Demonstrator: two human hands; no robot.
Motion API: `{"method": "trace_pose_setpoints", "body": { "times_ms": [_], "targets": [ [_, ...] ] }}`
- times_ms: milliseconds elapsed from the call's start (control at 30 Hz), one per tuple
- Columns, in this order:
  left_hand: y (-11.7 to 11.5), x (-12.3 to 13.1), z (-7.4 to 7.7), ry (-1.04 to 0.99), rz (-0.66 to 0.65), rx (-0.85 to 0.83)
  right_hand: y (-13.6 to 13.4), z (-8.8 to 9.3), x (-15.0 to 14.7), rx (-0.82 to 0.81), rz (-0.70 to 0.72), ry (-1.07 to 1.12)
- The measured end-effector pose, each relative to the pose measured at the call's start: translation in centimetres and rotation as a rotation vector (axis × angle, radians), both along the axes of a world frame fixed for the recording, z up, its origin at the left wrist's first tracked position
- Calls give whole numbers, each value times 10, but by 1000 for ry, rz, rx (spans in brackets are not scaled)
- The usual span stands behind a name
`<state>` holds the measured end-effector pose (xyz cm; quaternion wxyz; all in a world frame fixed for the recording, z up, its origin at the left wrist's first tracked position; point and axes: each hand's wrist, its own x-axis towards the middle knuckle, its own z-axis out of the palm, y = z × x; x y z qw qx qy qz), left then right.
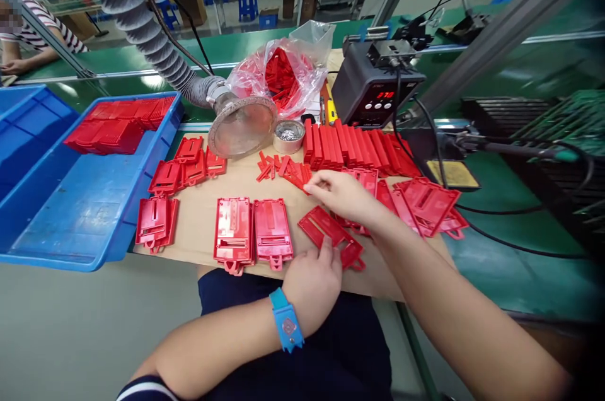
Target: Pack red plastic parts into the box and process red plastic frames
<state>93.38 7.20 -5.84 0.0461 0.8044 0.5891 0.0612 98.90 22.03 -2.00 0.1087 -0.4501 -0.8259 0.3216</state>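
"Head view: where does the red plate [338,232] lie, and how is it held?"

"Right of lower centre, set askew on a brown board [196,212] that covers part of the green bench [510,224]. The left hand [314,278] reaches it from below, at least one finger laid on its face, presumably to steady it; whether the others close on its rim cannot be told."

"And the right hand [343,196]?"

"Above the plate, thumb and forefinger bent close together at the edge of a heap of red strips [290,169]; whether a strip is pinched between them cannot be told. The heap lies near mid-frame, probably for easy reach."

"Why the stacks and the row?"

"Likely to save room. Two plate stacks [274,231] lie side by side at lower centre, tabs toward the bottom; one row of red pieces [350,145] stands on edge right of centre, too overlapped to count."

"Remaining counts?"

"One hood [243,130] on a ribbed hose, left of upper centre, likely angled to draw air from the board; one tin [288,146] beside it; one clear bag [250,76] of red parts behind; two blue bins [70,199] at left."
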Motion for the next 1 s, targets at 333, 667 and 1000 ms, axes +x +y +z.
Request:
{"method": "trace_pose_setpoints", "body": {
  "times_ms": [333, 667, 1000],
  "targets": [
    [-5, -3, 5, -43, -138, -18, -38, 22, 57, -727, -103, 762],
    [-12, -17, 17, -571, 36, 115, -68, -8, 80, 84, -287, 492],
    [-11, -14, 19, -1174, 387, 421, -110, -21, 48, 344, -321, 790]
  ]
}}
